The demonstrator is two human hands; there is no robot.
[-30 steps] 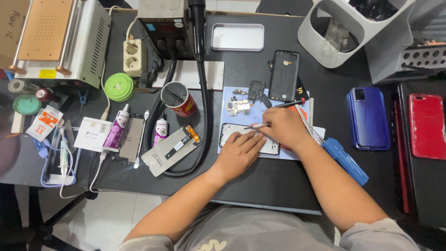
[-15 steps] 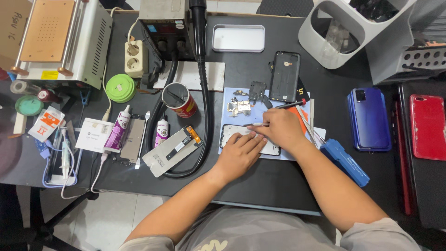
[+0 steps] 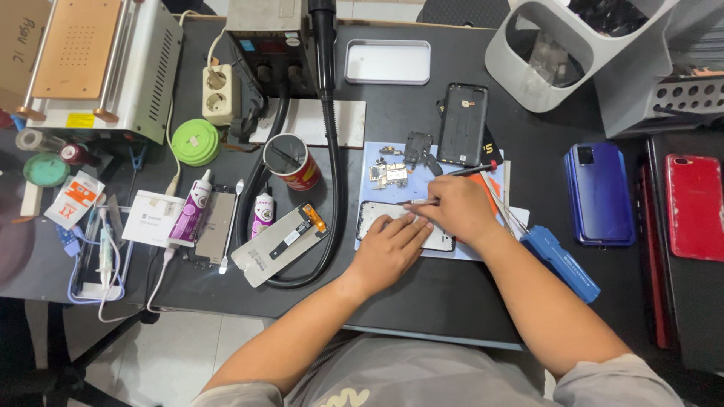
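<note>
An opened phone frame (image 3: 375, 216) lies on a blue work mat (image 3: 375, 162) in the middle of the dark table. My left hand (image 3: 390, 249) rests flat on the frame's lower part and holds it down. My right hand (image 3: 455, 209) grips a thin screwdriver (image 3: 473, 169) with a red band, its tip pointing left onto the frame's upper edge. Small removed parts (image 3: 388, 174) and a black back cover (image 3: 462, 124) lie on the mat just beyond my hands.
A detached screen (image 3: 280, 241), glue bottles (image 3: 192, 209) and a red cup (image 3: 292, 160) sit to the left. A black hose (image 3: 332, 151) curves past them. Farther right lie a blue phone (image 3: 599, 193), a red phone (image 3: 694, 206) and a blue tool (image 3: 559, 263).
My right hand has shifted slightly down and left, bringing the screwdriver tip onto the frame's top edge. My left hand stays pressed on the frame.
</note>
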